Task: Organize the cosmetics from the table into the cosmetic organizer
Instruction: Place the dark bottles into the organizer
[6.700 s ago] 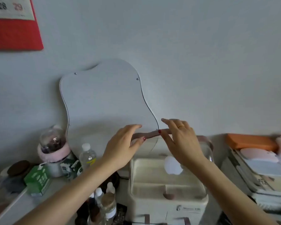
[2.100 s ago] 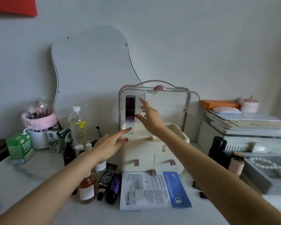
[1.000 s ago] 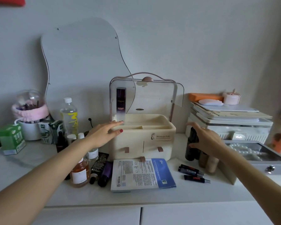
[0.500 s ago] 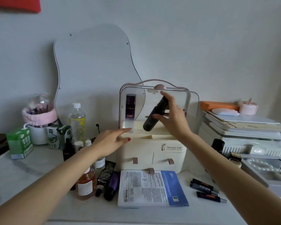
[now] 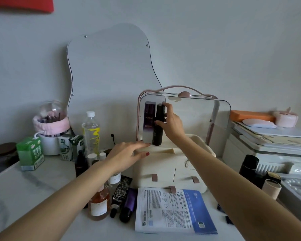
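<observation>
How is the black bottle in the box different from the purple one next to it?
The black bottle is dark all over and held by the right hand; the purple bottle fades to pale at the bottom, has lettering, and stands untouched. Both stand upright, side by side, in the cosmetic organizer.

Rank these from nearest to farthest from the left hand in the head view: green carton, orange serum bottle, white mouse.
1. Orange serum bottle, just below the left hand.
2. Green carton, far left on the table.
3. White mouse, far right atop the stack.

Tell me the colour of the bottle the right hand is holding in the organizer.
Black bottle, gripped by the right hand; the head view shows it.
</observation>
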